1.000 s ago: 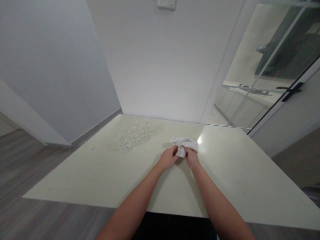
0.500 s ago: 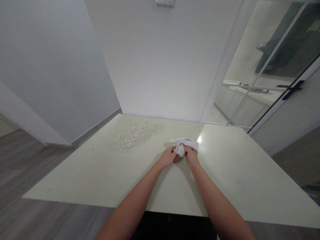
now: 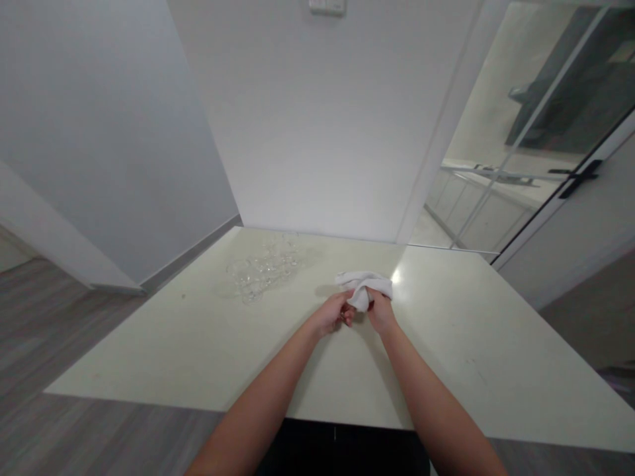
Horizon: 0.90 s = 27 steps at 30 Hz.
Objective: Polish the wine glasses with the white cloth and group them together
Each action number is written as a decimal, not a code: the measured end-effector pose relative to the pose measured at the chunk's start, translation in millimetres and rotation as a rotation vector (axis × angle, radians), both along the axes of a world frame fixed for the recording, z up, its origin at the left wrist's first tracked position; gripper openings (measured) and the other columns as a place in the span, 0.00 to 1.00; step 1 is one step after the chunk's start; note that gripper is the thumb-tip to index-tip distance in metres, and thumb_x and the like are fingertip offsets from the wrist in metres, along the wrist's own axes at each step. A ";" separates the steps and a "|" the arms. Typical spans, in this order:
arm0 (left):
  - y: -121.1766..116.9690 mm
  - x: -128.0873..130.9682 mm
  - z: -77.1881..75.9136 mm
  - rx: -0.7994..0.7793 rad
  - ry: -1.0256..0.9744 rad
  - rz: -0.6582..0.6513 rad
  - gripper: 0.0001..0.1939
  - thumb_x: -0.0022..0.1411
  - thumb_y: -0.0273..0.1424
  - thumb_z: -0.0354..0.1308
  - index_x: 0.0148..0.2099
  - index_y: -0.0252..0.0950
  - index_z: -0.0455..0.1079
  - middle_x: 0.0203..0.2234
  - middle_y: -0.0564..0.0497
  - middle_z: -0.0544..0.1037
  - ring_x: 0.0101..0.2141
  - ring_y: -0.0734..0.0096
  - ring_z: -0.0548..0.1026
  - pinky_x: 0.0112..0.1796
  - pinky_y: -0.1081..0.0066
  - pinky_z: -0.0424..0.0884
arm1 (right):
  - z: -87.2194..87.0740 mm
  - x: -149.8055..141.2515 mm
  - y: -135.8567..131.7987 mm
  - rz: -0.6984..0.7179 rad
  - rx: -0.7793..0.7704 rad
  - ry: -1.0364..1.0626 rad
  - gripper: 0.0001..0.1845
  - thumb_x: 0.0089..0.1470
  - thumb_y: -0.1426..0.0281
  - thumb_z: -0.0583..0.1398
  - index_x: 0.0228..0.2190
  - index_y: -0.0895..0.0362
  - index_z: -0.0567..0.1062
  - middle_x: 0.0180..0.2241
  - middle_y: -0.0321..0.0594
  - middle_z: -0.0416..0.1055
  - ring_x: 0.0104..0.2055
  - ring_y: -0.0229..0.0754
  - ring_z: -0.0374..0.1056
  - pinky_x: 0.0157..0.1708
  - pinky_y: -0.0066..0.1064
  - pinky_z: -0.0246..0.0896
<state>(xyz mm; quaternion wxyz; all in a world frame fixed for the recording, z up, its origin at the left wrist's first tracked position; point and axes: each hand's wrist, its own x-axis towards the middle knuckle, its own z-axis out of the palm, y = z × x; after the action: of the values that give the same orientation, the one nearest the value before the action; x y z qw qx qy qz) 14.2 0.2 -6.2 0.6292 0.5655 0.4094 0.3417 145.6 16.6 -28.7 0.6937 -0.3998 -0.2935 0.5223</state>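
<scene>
A crumpled white cloth (image 3: pixel 366 285) is bunched between both hands above the pale table (image 3: pixel 173 337). My left hand (image 3: pixel 331 313) has its fingers curled at the cloth's left edge. From the right, my right hand (image 3: pixel 381 313) grips the cloth with closed fingers. Whether anything is wrapped inside the cloth is hidden. A cluster of several clear drinking glasses (image 3: pixel 262 270) stands on the table to the left of my hands, well apart from them.
White walls close in behind the table's far edge. A glass door with a black handle (image 3: pixel 578 178) lies at the right. Grey wood floor (image 3: pixel 44 330) runs along the table's left side.
Both hands have kept working the cloth in place. My left hand has drawn slightly back and down from the cloth. The glasses have not moved.
</scene>
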 end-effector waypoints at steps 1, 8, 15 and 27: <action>0.8 -1.0 -0.1 -0.075 -0.040 -0.033 0.23 0.58 0.51 0.46 0.35 0.34 0.64 0.14 0.60 0.58 0.15 0.78 0.58 0.23 0.73 0.63 | 1.2 -0.4 -1.3 0.028 0.005 0.015 0.11 0.36 0.66 0.66 0.26 0.56 0.76 0.30 0.36 0.76 0.32 0.41 0.70 0.32 0.31 0.66; 6.0 -5.4 -5.5 0.333 0.148 0.101 0.15 0.55 0.40 0.54 0.39 0.33 0.67 0.27 0.51 0.74 0.24 0.75 0.69 0.26 0.75 0.64 | 1.4 -1.7 -0.7 -0.038 0.019 -0.028 0.13 0.37 0.67 0.67 0.30 0.56 0.77 0.33 0.36 0.77 0.36 0.41 0.71 0.36 0.32 0.66; 4.7 -0.7 -6.8 0.274 0.125 0.055 0.18 0.55 0.35 0.55 0.47 0.32 0.66 0.18 0.57 0.68 0.18 0.77 0.63 0.22 0.76 0.60 | -3.4 -0.7 4.3 -0.071 0.004 -0.044 0.16 0.37 0.64 0.68 0.32 0.57 0.77 0.35 0.37 0.77 0.38 0.41 0.71 0.39 0.32 0.66; 7.6 -1.9 -8.4 0.288 0.123 0.106 0.14 0.54 0.38 0.55 0.37 0.33 0.67 0.20 0.56 0.69 0.20 0.78 0.65 0.23 0.77 0.59 | -9.2 -2.0 6.4 -0.170 -0.001 -0.029 0.18 0.41 0.62 0.65 0.36 0.57 0.76 0.39 0.39 0.76 0.39 0.41 0.71 0.34 0.29 0.66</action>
<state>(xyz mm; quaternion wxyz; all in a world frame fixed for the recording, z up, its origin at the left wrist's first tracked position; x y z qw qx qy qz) 12.3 7.8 -14.6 0.4964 0.6472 0.4233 0.3943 143.6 23.0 -37.9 0.7309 -0.4312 -0.2685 0.4558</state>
